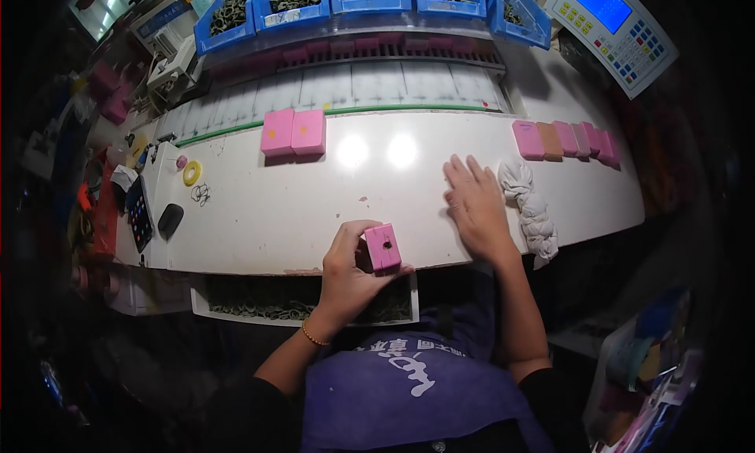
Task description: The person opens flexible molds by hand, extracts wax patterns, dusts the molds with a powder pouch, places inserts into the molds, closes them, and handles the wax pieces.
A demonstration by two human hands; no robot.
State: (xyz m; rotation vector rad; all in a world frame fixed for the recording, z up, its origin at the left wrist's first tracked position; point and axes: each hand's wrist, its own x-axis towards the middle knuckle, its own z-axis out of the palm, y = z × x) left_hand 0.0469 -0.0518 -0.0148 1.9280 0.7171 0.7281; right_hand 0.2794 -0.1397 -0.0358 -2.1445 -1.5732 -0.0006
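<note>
My left hand (346, 263) is closed around a pink block (383, 247) at the front edge of the white table. A small dark hole shows in the face of this block. Flat on the tabletop, fingers spread, lies my right hand (474, 205), holding nothing. Just to its right is a twisted white cloth (528, 205). Two pink blocks (292, 134) stand side by side farther back on the table. At the back right, several pink blocks (562, 139) form a row, with an orange-brown one (549, 141) among them.
Blue bins (291, 3) of small greenish pieces line the back. A control panel (612, 30) with a blue screen stands back right. A drawer (307, 315) of similar pieces sits open below the edge. Leftward lie yellow tape (191, 173), a black mouse (170, 220) and a phone (140, 213).
</note>
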